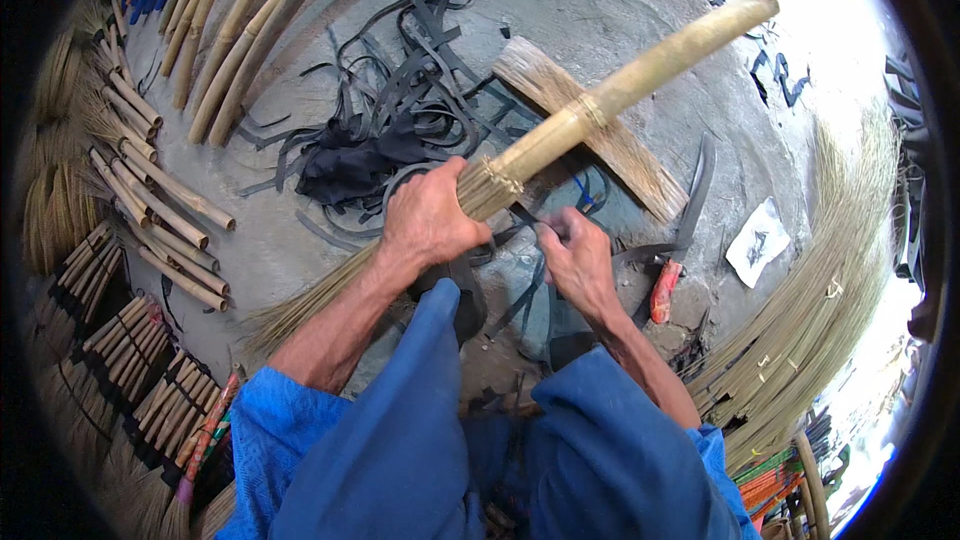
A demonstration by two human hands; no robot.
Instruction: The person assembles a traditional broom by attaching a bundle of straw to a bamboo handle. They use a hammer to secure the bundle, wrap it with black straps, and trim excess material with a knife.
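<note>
My left hand [430, 215] is wrapped round a broom where its straw bristles [312, 302] meet the thick bamboo handle [650, 75]. The handle slants up to the far right, and the bristles trail to the near left behind my forearm. Just right of that joint, my right hand [577, 258] is closed in a pinch on a black rubber strip [522, 214], which runs to the broom's neck. How far the strip goes round the neck is hidden by my left hand. Under the handle lies a weathered wooden board [640, 168].
A curved knife [698, 185] with a red handle [664, 292] rests right of the board. Black strips [420, 70] lie tangled beyond my left hand. Bamboo poles [225, 50] and brooms [150, 190] are at left. Long straw [800, 340] and a white sheet [757, 242] lie right.
</note>
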